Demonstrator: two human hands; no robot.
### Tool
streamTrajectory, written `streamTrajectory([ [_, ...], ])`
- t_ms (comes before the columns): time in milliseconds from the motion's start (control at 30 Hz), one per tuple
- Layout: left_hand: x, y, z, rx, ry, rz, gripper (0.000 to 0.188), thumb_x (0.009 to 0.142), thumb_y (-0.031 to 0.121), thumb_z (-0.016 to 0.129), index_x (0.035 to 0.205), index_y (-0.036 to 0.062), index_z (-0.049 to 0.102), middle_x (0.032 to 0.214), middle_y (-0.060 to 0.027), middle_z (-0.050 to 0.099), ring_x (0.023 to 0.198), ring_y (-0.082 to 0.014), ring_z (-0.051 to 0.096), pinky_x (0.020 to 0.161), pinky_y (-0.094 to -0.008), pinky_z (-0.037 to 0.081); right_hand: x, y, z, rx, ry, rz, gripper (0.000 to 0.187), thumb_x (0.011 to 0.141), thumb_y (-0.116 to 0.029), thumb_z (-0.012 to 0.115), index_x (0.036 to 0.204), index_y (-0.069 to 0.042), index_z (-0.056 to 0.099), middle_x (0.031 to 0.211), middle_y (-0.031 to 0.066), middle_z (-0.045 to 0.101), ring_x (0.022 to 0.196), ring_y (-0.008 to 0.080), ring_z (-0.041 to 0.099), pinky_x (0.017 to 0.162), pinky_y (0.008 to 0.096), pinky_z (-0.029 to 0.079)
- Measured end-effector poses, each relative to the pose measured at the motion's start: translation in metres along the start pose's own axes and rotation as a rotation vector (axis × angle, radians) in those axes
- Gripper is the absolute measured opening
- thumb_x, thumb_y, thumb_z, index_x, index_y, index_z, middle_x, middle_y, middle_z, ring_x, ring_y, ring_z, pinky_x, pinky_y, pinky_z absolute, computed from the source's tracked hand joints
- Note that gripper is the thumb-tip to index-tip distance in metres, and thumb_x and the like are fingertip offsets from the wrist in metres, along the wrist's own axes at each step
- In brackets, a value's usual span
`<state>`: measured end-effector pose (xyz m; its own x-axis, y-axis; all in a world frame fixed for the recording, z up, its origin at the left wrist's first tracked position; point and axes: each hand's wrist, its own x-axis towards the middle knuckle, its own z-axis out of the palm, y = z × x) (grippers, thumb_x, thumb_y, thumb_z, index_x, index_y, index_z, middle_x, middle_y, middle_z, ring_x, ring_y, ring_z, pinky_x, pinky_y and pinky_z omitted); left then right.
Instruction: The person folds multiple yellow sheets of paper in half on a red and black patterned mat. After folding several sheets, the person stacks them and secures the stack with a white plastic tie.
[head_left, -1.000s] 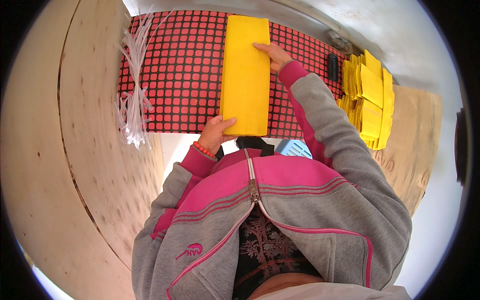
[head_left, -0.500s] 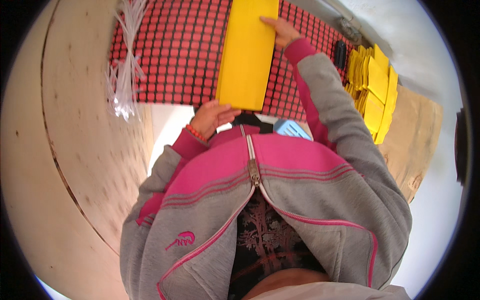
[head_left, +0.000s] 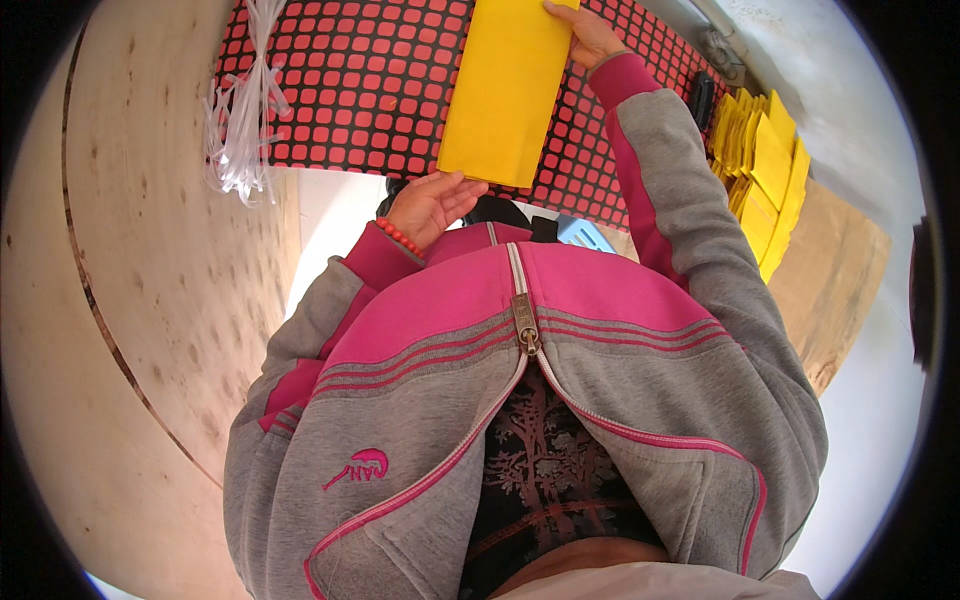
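Left hand point(head_left: 425, 212) has opened, fingers point(head_left: 466, 196) perhaps touching yellow sheets point(head_left: 507, 95).

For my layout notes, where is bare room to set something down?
Widest: checked tabletop between the clear strips and the yellow sheets. Narrower: between those sheets and the right sleeve. Crowded: the right end, with the black object and yellow bundles.

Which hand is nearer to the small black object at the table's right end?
Right. The right hand holds the yellow piece by its right edge, a little left of the black object. The left hand is at the piece's near end, much farther left.
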<state>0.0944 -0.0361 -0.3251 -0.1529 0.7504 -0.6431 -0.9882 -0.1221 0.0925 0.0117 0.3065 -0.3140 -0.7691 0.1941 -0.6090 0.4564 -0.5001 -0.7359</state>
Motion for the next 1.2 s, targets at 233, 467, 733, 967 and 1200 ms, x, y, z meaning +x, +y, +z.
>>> streamTrajectory([
  [233,0.003,-0.004,-0.003,0.027,0.044,-0.046,0.031,0.099,0.016,0.048,0.124,-0.0020,0.049,0.123,-0.0153,0.057,0.116,-0.0222,0.056,0.092,-0.0271,0.050,0.000,0.005,-0.003,-0.073,0.028,-0.093,0.031,0.091,-0.010,0.056,0.119,0.004,0.055,0.109,0.0152,0.066,0.093,0.0275,0.065,0.083,0.0402,0.053],
  [467,0.004,-0.005,-0.005,0.023,0.057,-0.047,0.034,0.099,0.018,0.049,0.126,-0.0021,0.048,0.124,-0.0142,0.057,0.115,-0.0208,0.056,0.093,-0.0267,0.050,-0.009,0.003,0.003,-0.089,0.038,-0.092,0.029,0.092,-0.008,0.055,0.117,0.004,0.056,0.107,0.0150,0.066,0.093,0.0273,0.065,0.081,0.0400,0.053],
  [733,0.004,-0.008,-0.005,0.051,0.085,-0.033,0.033,0.099,0.021,0.048,0.122,-0.0030,0.052,0.118,-0.0140,0.060,0.109,-0.0199,0.060,0.088,-0.0271,0.051,-0.011,0.006,0.003,-0.088,0.023,-0.122,0.027,0.092,-0.008,0.054,0.115,0.005,0.056,0.103,0.0152,0.066,0.088,0.0275,0.066,0.078,0.0402,0.055],
  [967,0.005,-0.010,-0.006,0.086,0.068,-0.061,0.036,0.100,0.020,0.047,0.127,-0.0032,0.048,0.124,-0.0152,0.057,0.115,-0.0197,0.056,0.092,-0.0266,0.049,-0.014,0.007,0.005,-0.120,0.067,-0.133,0.026,0.091,-0.009,0.055,0.114,0.004,0.057,0.102,0.0147,0.067,0.086,0.0269,0.066,0.075,0.0399,0.055],
  [1200,0.000,-0.008,-0.007,0.122,0.118,-0.105,0.037,0.099,0.026,0.048,0.120,-0.0034,0.052,0.120,-0.0155,0.059,0.110,-0.0207,0.059,0.091,-0.0298,0.049,-0.025,0.001,0.000,-0.596,0.254,-0.148,0.032,0.088,-0.025,0.064,0.108,0.000,0.061,0.096,0.0088,0.067,0.084,0.0188,0.065,0.076,0.0330,0.054],
])
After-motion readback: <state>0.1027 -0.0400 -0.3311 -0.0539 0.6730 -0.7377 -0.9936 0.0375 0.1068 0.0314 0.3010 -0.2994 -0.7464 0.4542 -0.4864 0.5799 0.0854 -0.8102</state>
